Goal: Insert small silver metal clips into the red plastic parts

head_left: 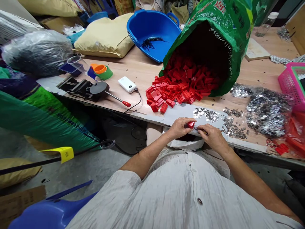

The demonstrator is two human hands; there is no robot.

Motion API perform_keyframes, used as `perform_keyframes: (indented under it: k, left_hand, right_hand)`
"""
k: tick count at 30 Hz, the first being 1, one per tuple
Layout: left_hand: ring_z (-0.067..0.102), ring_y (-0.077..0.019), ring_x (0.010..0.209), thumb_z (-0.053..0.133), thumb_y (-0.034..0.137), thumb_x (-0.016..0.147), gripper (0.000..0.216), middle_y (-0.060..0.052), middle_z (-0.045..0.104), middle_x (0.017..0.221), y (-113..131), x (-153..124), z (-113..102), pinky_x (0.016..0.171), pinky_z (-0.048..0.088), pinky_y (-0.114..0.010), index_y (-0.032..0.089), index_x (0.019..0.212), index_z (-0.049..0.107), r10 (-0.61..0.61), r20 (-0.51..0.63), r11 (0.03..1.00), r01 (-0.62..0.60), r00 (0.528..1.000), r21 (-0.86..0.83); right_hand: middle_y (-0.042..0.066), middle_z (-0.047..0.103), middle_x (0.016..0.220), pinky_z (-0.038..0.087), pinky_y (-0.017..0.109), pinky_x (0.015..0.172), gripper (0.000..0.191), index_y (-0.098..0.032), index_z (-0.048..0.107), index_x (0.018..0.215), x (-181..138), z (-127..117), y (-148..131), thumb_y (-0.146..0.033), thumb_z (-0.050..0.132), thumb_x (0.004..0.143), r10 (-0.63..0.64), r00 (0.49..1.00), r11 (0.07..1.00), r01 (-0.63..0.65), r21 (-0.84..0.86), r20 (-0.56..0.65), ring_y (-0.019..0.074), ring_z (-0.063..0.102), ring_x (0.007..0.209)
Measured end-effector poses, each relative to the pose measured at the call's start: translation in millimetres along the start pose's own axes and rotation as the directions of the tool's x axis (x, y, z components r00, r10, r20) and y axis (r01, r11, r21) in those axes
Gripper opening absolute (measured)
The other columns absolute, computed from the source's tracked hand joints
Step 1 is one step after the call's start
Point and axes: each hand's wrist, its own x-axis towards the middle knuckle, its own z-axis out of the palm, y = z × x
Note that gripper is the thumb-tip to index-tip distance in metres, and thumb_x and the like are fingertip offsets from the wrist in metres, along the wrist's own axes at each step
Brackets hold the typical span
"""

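Note:
My left hand (179,128) is closed around a small red plastic part (191,124) at the table's front edge. In my right hand (213,136) is a thin tool with a dark and yellowish handle (203,131), perhaps a screwdriver; its metal shaft points at the red part and seems to touch it. Just beyond my hands, small shiny metal pieces (207,114) lie scattered on a grey sheet (177,114). A heap of similar red plastic parts (171,92) spills from the mouth of a green sack (238,63) lying on its side.
A blue basin (154,28) holds thin black pieces. To the left are a black clamp-like device (81,89) with a red-tipped lever and a white power bank (127,84) with a cable. Plastic bags of metal pieces (267,111) and a pink basket (289,86) stand right.

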Motion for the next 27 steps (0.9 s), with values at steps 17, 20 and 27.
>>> perform_keyframes:
  k: [17,20,27]
  left_hand:
    - [0.066,-0.0186,0.097,0.07,0.013,0.074,0.033,-0.004,0.073,0.103,-9,3,-2,0.092,0.047,-0.03,0.019,0.107,0.068,-0.025,0.035,0.995,0.029,0.999,-0.095]
    - [0.065,-0.0175,0.094,0.067,0.016,0.076,0.032,-0.005,0.071,0.102,-10,3,-5,0.089,0.047,-0.028,0.017,0.108,0.066,-0.003,0.088,0.979,0.021,0.996,-0.201]
    - [0.064,-0.0173,0.096,0.062,0.015,0.076,0.033,-0.006,0.07,0.104,-9,2,-9,0.092,0.046,-0.03,0.017,0.109,0.066,0.033,0.147,0.961,0.009,0.989,-0.276]
  right_hand:
    - [0.009,0.069,0.097,0.049,0.033,0.079,0.021,-0.022,0.068,0.099,-1,14,-20,-0.02,0.047,0.094,0.044,0.998,0.997,-0.047,-0.057,-0.05,0.0226,0.066,0.09]
    - [0.006,0.071,0.095,0.05,0.034,0.08,0.017,-0.023,0.068,0.097,3,3,-14,-0.022,0.052,0.091,0.063,0.998,0.993,-0.06,0.103,-0.027,0.0212,0.066,0.087]
    - [0.006,0.071,0.094,0.051,0.036,0.079,0.018,-0.023,0.07,0.097,3,-3,-7,-0.024,0.053,0.09,0.026,0.999,0.994,-0.023,0.11,-0.019,0.0216,0.066,0.085]
